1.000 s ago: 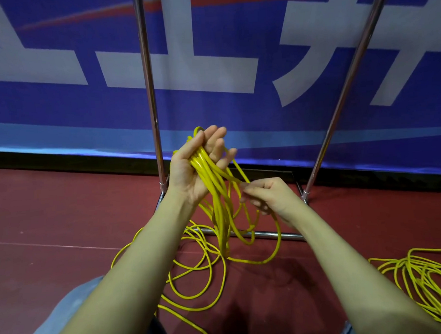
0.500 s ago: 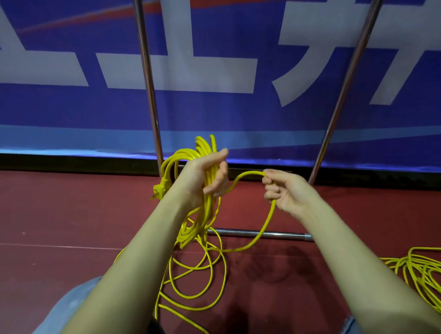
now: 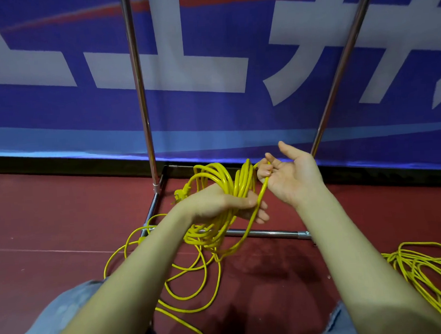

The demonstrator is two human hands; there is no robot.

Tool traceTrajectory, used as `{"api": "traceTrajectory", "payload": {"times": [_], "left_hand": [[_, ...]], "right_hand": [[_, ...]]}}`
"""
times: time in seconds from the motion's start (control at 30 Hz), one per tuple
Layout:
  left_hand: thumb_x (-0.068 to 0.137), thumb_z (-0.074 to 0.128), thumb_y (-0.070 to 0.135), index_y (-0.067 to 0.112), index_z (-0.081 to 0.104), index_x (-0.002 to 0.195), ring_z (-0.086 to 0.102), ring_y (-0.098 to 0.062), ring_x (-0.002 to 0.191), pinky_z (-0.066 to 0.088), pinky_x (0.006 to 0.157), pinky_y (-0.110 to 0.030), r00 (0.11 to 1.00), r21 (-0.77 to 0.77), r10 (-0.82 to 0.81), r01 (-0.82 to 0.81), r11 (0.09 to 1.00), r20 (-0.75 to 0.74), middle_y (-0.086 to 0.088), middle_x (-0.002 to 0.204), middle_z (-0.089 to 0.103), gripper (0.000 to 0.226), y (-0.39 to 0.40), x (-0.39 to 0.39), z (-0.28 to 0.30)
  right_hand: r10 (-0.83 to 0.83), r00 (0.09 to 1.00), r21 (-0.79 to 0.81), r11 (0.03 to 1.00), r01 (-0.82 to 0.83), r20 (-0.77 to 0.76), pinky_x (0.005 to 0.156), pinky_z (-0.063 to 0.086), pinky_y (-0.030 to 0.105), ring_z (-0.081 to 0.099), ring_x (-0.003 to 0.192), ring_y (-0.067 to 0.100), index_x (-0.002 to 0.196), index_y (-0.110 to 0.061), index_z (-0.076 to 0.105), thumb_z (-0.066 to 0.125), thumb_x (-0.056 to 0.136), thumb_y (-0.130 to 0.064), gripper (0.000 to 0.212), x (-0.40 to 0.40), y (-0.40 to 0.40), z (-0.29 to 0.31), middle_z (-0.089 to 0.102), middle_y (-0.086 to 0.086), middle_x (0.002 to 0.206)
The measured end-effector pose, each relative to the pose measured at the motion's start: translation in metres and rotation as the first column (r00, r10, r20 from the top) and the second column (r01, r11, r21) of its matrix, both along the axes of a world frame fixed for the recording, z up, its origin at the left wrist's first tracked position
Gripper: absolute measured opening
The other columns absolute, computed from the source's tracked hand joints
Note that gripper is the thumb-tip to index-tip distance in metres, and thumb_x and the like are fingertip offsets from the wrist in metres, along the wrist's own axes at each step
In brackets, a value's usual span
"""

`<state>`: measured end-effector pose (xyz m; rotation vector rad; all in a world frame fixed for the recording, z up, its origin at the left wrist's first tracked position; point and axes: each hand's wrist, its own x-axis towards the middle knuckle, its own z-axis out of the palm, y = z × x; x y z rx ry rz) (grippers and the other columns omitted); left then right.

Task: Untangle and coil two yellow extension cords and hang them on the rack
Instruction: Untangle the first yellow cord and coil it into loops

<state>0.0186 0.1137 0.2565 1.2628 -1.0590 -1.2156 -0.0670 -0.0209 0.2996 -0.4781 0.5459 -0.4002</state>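
head view: the right hand (image 3: 291,174) has swung up and over from half a second back, pinching the yellow cord (image 3: 262,190) to lay another loop. left hand (image 3: 224,205) grips the coil (image 3: 215,177) near the rack base (image 3: 266,233). second cord (image 3: 424,271) sits untouched on the right floor.

Left hand (image 3: 224,207) clenched; right hand (image 3: 291,178) palm-up, fingers pinching.

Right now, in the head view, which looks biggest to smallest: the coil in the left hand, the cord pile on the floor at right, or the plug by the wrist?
1. Coil and floor pile: look alike; the pile is cut off by the frame edge, so unsure.
2. Plug: clearly smallest.
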Motion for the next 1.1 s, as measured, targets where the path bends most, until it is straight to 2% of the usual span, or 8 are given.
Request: {"api": "traceTrajectory", "payload": {"times": [0.13,0.27,0.47,0.57,0.67,0.9,1.0,1.1], "left_hand": [[0.088,0.053,0.006,0.003,0.061,0.096,0.069,-0.024,0.082,0.053,0.082,-0.030,0.999,-0.063,0.029,-0.031,0.998,-0.025,-0.009,0.084,0.071,0.012,-0.004,-0.001,-0.001],[0.090,0.052,0.005,0.004,0.060,0.094,0.071,-0.018,0.074,0.053,0.067,-0.022,0.952,-0.129,0.205,-0.238,0.963,-0.228,-0.006,0.080,0.073,0.009,-0.010,-0.002,0.008],[0.098,0.042,0.005,0.006,0.057,0.097,0.072,-0.013,0.076,0.058,0.068,-0.024,0.569,-0.038,0.480,-0.670,0.741,-0.668,-0.005,0.098,0.071,0.015,-0.017,0.016,0.012],[0.098,0.042,0.007,0.006,0.057,0.099,0.072,-0.013,0.076,0.058,0.069,-0.024,0.548,0.001,0.506,-0.678,0.735,-0.666,-0.007,0.096,0.070,0.015,-0.015,0.022,0.009],[0.098,0.040,0.010,0.005,0.059,0.098,0.071,-0.015,0.074,0.056,0.072,-0.026,0.624,0.074,0.522,-0.598,0.798,-0.581,-0.007,0.084,0.073,0.020,-0.012,0.024,0.007],[0.096,0.040,0.006,0.001,0.062,0.101,0.069,-0.024,0.085,0.054,0.084,-0.035,0.890,0.167,0.355,-0.319,0.933,-0.285,-0.016,0.095,0.071,0.023,-0.001,0.016,-0.001],[0.094,0.043,0.001,0.002,0.064,0.103,0.066,-0.027,0.094,0.047,0.097,-0.042,0.955,0.100,0.227,-0.211,0.972,-0.190,-0.013,0.095,0.072,0.023,-0.001,0.007,-0.001],[0.093,0.044,-0.003,0.004,0.062,0.102,0.069,-0.024,0.086,0.049,0.095,-0.039,0.959,0.077,0.197,-0.185,0.980,-0.201,-0.011,0.090,0.072,0.021,-0.004,-0.001,0.001]], "right_hand": [[0.016,0.998,-0.215,0.976,-0.027,-0.053,0.058,0.040,0.027,0.047,0.064,0.018,0.093,-0.006,0.044,0.044,0.097,-0.023,0.018,-0.002,-0.002,-0.004,0.048,0.013,0.077],[-0.021,0.972,-0.572,0.812,-0.120,-0.234,0.064,0.045,0.027,0.056,0.067,0.020,0.088,-0.009,0.050,0.041,0.100,-0.018,0.018,-0.005,-0.005,-0.016,0.058,0.011,0.074],[0.396,0.829,-0.626,0.544,-0.559,-0.396,0.086,0.050,0.026,0.068,0.083,0.016,0.099,-0.008,0.066,0.047,0.096,-0.019,0.022,-0.012,0.005,-0.030,0.071,0.007,0.090],[0.343,0.839,-0.730,0.420,-0.540,-0.423,0.071,0.049,0.016,0.067,0.075,0.007,0.095,-0.013,0.066,0.057,0.090,-0.010,0.011,-0.009,0.012,-0.032,0.073,0.001,0.083],[0.241,0.897,-0.747,0.496,-0.442,-0.371,0.066,0.053,0.024,0.068,0.066,0.010,0.089,-0.011,0.063,0.056,0.089,-0.005,0.009,-0.006,0.012,-0.027,0.071,0.000,0.069],[0.086,0.996,-0.553,0.829,-0.081,-0.016,0.062,0.060,0.034,0.071,0.066,0.019,0.089,-0.003,0.056,0.046,0.095,0.000,0.012,-0.010,-0.009,-0.004,0.070,0.006,0.066],[0.016,0.999,-0.452,0.892,-0.001,0.028,0.059,0.059,0.034,0.072,0.069,0.021,0.089,-0.002,0.056,0.046,0.095,0.000,0.012,-0.010,-0.013,-0.004,0.070,0.007,0.068],[0.005,0.999,-0.415,0.910,0.015,0.047,0.057,0.058,0.031,0.072,0.068,0.022,0.089,-0.003,0.055,0.045,0.096,0.000,0.012,-0.010,-0.013,-0.004,0.071,0.008,0.068]]}}
